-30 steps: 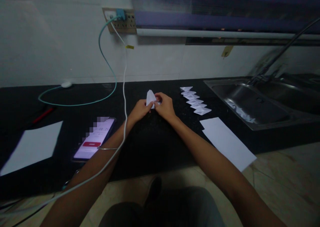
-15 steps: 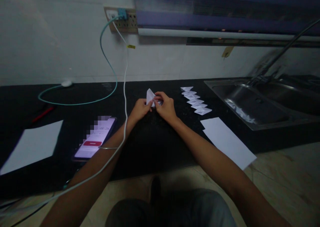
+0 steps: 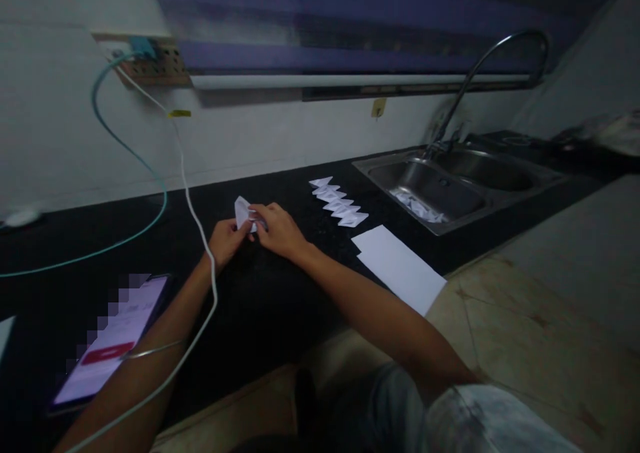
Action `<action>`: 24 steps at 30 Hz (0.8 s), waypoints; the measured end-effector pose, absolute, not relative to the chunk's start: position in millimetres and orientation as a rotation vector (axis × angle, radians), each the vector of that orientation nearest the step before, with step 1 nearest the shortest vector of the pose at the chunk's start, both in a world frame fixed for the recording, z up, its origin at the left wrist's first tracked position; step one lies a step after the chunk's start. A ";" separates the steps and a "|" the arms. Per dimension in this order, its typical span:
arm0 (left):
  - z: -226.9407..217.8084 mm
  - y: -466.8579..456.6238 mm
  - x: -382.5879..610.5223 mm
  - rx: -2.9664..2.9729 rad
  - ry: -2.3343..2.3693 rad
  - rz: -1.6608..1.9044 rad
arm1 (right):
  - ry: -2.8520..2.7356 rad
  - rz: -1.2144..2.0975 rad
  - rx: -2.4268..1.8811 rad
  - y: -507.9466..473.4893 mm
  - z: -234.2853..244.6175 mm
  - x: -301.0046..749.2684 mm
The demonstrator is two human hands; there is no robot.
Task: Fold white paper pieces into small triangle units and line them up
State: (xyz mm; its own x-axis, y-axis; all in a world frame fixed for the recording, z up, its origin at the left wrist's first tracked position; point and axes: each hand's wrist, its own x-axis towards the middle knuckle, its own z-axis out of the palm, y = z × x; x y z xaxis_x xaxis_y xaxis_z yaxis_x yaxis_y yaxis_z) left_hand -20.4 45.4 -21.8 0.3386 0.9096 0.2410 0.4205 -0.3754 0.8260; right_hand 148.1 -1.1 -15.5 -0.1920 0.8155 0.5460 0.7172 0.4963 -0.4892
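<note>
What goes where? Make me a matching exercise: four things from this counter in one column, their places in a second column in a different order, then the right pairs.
Things
1. small folded paper
2. row of folded papers
3. phone
4. flat white sheets

Places
A. at the near edge of the counter, to the right of the right hand
B. pinched between the left hand and the right hand
C. lying lit on the counter, to the left of the left hand
D. lined up on the counter beside the sink

Pairs: 1-B, 2-D, 3-C, 4-A
</note>
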 end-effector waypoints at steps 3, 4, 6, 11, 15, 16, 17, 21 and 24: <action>-24.2 49.3 -20.6 1.927 1.184 0.937 | -1.951 0.182 -1.250 -3.1 -15.5 148.7; -24.3 50.0 -20.2 1.923 1.182 0.941 | -1.950 0.185 -1.219 -3.9 -15.4 149.4; -22.5 48.9 -18.5 1.926 1.197 0.936 | -1.931 0.195 -1.186 -5.9 -15.0 151.5; -15.1 37.5 -12.4 1.909 1.161 0.959 | -1.863 0.189 -1.078 -8.2 -19.1 157.6; -17.8 37.8 -9.1 1.898 1.075 0.967 | -1.855 0.136 -1.059 -4.4 -23.7 161.3; -18.5 38.8 -8.8 1.899 1.045 0.951 | -1.853 0.126 -1.061 -3.8 -23.2 161.9; -18.9 39.5 -8.6 1.888 1.036 0.952 | -1.838 0.121 -1.067 -3.8 -22.2 162.3; -19.4 39.2 -8.2 1.858 1.019 0.942 | -1.852 0.094 -1.077 -4.7 -18.8 161.6; -18.0 37.2 -6.9 1.801 0.990 0.945 | -1.829 0.068 -1.080 -2.1 -20.0 161.3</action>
State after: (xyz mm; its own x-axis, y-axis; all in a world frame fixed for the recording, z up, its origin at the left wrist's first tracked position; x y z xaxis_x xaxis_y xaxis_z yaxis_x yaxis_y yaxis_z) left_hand -6.9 37.2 -18.0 0.4007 0.8925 0.2071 0.2485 -0.3234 0.9130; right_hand 161.3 -2.1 -20.0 -0.1323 0.6945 0.7072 0.6404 0.6045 -0.4739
